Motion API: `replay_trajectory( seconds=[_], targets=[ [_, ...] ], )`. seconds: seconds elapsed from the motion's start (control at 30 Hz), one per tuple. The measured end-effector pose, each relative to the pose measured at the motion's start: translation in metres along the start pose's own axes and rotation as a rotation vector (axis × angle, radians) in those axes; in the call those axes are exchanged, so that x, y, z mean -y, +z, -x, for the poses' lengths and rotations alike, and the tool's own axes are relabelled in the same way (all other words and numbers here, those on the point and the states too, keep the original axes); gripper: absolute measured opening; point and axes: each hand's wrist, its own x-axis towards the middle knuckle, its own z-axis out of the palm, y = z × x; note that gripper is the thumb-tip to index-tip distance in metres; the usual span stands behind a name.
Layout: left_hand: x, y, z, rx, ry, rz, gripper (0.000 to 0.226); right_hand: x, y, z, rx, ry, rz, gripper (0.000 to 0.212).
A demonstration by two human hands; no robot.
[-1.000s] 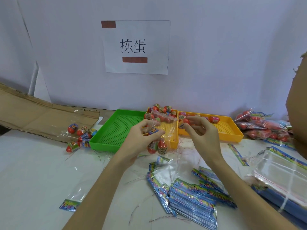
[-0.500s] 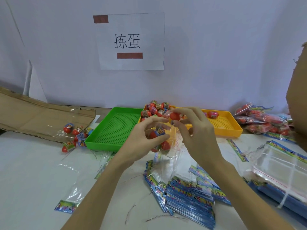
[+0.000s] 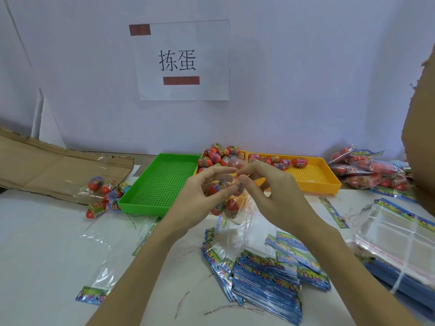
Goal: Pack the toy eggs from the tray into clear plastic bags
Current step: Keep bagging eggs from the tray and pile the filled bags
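Note:
My left hand (image 3: 200, 196) and my right hand (image 3: 273, 196) meet in front of me, both pinching the mouth of a clear plastic bag (image 3: 231, 222). The bag hangs between them with several red toy eggs (image 3: 231, 205) inside. Behind my hands, a yellow tray (image 3: 244, 156) holds a heap of red toy eggs (image 3: 219, 156). A second yellow tray (image 3: 313, 177) to the right carries several eggs along its far side.
An empty green tray (image 3: 155, 182) sits left of the yellow ones. Loose bagged eggs (image 3: 106, 191) lie by flattened cardboard (image 3: 47, 165) at left. Filled bags (image 3: 367, 170) pile at right. Stacks of printed bags (image 3: 266, 274) and clear bags (image 3: 400, 234) lie in front.
My right hand carried a red egg from the tray to the bag mouth and put it in. Both hands now pinch the bag's opening together.

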Motion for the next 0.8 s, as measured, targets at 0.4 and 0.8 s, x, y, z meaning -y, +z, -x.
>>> replay_trajectory(
  seconds=[0.4,0.8],
  targets=[
    [0.0,-0.001,-0.004,-0.139,-0.128,0.25,0.038,0.0,-0.002,-0.002,-0.23,-0.139,0.119,0.009],
    [0.0,0.004,-0.004,-0.141,-0.241,0.457,0.023,-0.006,0.007,0.002,-0.083,0.557,-0.565,0.009]
  ],
)
